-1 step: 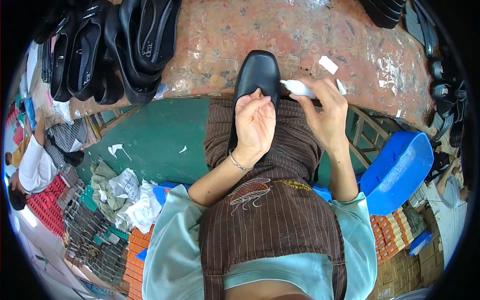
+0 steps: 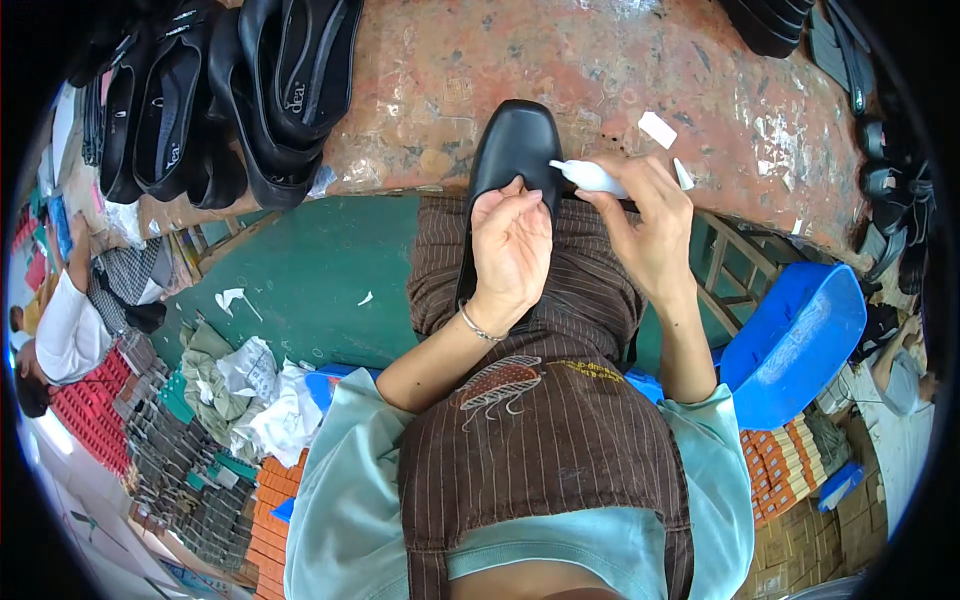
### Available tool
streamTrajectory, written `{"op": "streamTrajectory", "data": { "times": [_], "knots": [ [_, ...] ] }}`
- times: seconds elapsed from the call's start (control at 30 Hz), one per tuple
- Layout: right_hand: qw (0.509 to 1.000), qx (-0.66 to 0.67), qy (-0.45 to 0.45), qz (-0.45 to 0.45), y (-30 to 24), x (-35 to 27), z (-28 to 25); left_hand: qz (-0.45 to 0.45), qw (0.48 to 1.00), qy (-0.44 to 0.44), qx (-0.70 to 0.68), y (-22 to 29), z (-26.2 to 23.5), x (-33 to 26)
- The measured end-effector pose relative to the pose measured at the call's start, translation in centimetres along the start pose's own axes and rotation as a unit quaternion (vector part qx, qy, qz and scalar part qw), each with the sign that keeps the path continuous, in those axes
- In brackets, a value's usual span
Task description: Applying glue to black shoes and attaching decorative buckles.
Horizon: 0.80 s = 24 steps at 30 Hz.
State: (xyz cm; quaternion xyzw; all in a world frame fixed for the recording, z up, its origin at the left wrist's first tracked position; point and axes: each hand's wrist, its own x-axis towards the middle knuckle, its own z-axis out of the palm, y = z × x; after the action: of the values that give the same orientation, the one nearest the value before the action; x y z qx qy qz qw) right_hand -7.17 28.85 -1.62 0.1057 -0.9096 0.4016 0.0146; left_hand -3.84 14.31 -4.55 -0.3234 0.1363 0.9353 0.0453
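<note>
Bench (image 2: 430, 60) with a worn, mottled reddish-brown top fills the upper middle of the view, scuffed and flecked with pale patches, its near edge bowed by the lens. Below that edge lies a green floor (image 2: 310, 240) with a few white scraps on it. At the bench's left end, black shoes (image 2: 285, 90) crowd together, some nested in others; more dark footwear (image 2: 770, 25) sits at the top right, and sandals line the far right rim. Two small white pieces (image 2: 656, 129) lie near the right hand (image 2: 655, 215). A blue tub (image 2: 795, 345) stands tilted on the right, above orange stacks (image 2: 775, 475); crumpled white bags (image 2: 285, 410) lie on the left, near red stacks (image 2: 90, 420) and a co-worker in white (image 2: 75, 340).

The black shoe (image 2: 515, 140) points toe-away over the bench's near edge, in front of the person's brown striped apron (image 2: 540, 450). The left hand (image 2: 512, 245), palm up, holds it with fingers tucked into its opening, covering much of that opening. The right hand's fingers close around a white bottle (image 2: 595, 178), hiding its rear; its nozzle meets the shoe's right side in view, though actual contact cannot be told.
</note>
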Motion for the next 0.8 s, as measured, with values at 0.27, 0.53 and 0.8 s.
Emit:
{"op": "streamTrajectory", "data": {
  "times": [0.27, 0.53, 0.8],
  "knots": [
    [0.997, -0.062, -0.034, -0.018, -1.0, 0.2, 0.4, 0.004, 0.999, -0.007, 0.034, 0.0, 0.1, 0.2],
    [0.995, -0.089, -0.043, -0.033, -1.6, 0.8, 0.3, 0.011, 1.0, 0.004, 0.023, -0.2, 0.2, 0.1],
    [0.993, -0.101, -0.053, -0.042, -1.9, 1.1, 0.0, 0.022, 0.999, 0.016, 0.024, -0.4, 0.4, 0.0]
  ]
}}
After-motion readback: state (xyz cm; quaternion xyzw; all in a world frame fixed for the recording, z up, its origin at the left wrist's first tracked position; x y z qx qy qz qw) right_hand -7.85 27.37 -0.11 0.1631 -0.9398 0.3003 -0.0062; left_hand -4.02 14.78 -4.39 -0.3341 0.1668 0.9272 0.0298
